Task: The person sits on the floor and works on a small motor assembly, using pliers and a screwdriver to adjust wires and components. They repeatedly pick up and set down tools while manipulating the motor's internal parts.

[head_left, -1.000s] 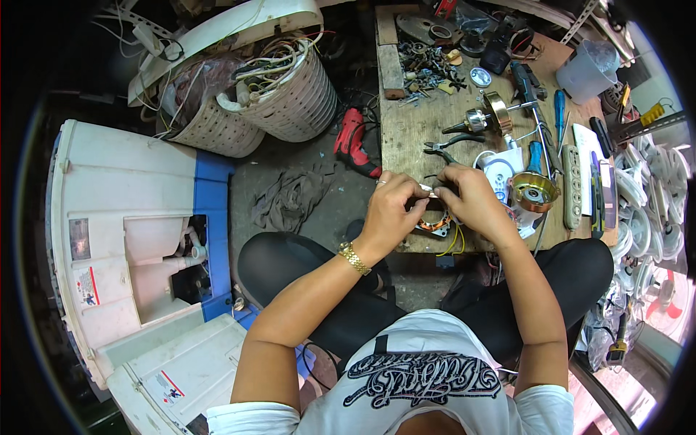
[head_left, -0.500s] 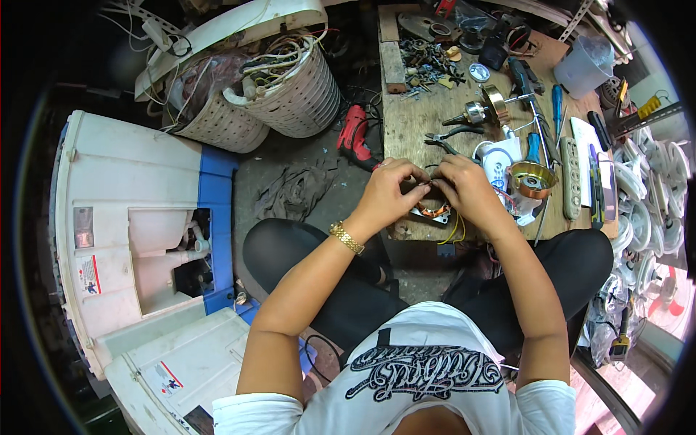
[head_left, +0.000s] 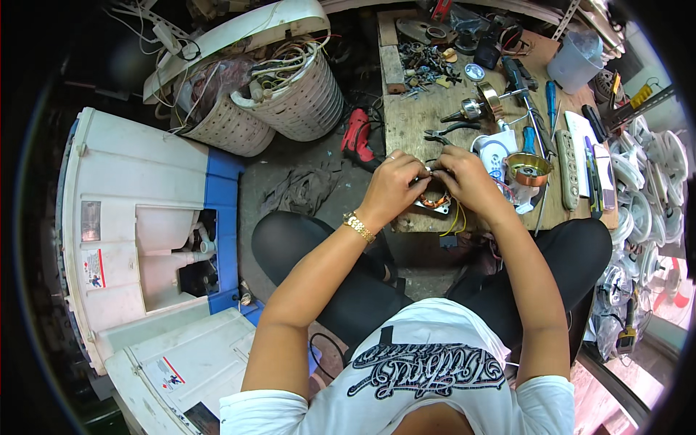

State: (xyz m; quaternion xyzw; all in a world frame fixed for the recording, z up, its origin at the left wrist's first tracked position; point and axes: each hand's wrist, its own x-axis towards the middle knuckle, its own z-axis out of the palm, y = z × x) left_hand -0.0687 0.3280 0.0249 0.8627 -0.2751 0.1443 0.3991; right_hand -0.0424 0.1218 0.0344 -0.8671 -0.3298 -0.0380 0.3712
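Note:
My left hand (head_left: pixel 396 185) and my right hand (head_left: pixel 464 178) meet over the near left part of the wooden workbench (head_left: pixel 417 123). Fingertips of both are pinched close together around something small and dark, possibly a wire end, mostly hidden by the fingers. Just below them lies a motor stator with copper windings (head_left: pixel 435 201), partly covered by my hands. Yellow wires (head_left: pixel 456 217) trail from it over the bench's near edge. Black-handled pliers (head_left: pixel 452 131) rest beyond my fingers, jaws to the left.
A motor rotor with a brass-coloured cover (head_left: pixel 484 106) and a copper-coloured round cover (head_left: pixel 528 170) lie to the right, near a power strip (head_left: pixel 569 174). Loose screws (head_left: pixel 428 65) are piled farther back. A red power tool (head_left: pixel 357 139) and white baskets of cables (head_left: pixel 293 98) stand left.
The whole view has shifted slightly. My hands stay pinched together above the stator, with the fingertips only slightly rearranged. Nothing on the bench has visibly been moved.

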